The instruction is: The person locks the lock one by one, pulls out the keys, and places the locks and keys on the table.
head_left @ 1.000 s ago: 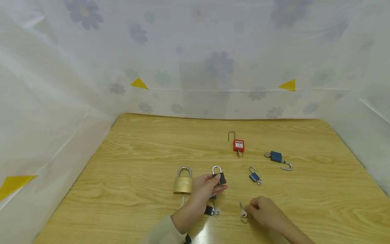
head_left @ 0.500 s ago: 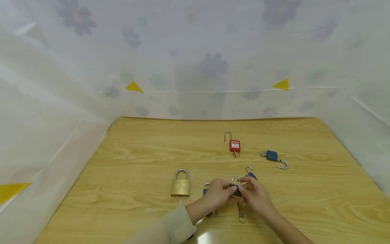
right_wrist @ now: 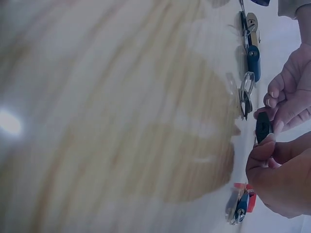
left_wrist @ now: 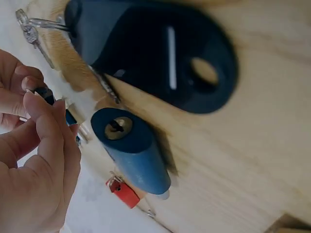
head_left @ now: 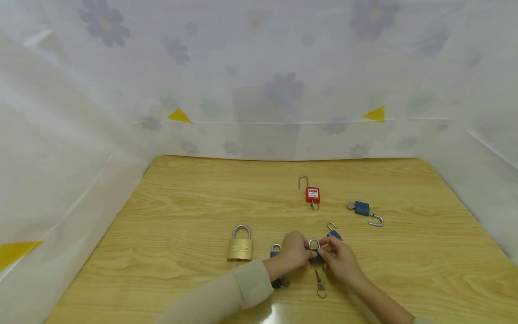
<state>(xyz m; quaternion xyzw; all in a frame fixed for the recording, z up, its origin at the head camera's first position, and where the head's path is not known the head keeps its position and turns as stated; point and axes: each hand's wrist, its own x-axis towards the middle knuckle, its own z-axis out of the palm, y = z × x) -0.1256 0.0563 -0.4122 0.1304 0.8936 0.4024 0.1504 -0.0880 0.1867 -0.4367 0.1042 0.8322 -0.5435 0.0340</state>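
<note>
A small black padlock (head_left: 316, 257) with a silver shackle is held between both hands, its shackle pointing away from the person. My left hand (head_left: 294, 250) pinches its left side, and my right hand (head_left: 342, 262) pinches the right. The right wrist view shows the dark lock body (right_wrist: 264, 127) between the fingertips. Just below the hands, a key on a ring (head_left: 320, 286) lies on the table. A blue padlock (left_wrist: 136, 150), keyhole facing the left wrist camera, stands beside the left hand. In that view, a black key tag (left_wrist: 160, 53) fills the foreground.
A large brass padlock (head_left: 240, 249) lies left of the hands. Beyond the right hand are a small blue padlock (head_left: 334, 234) and a darker blue one (head_left: 362, 208), both with shackles open. An opened red padlock (head_left: 312, 195) lies farther back. White sheeting (head_left: 267, 103) surrounds the table.
The left hand has carried the black padlock rightward. The right hand has left its place beside the key and joined in holding the lock; the key stays on the table.
</note>
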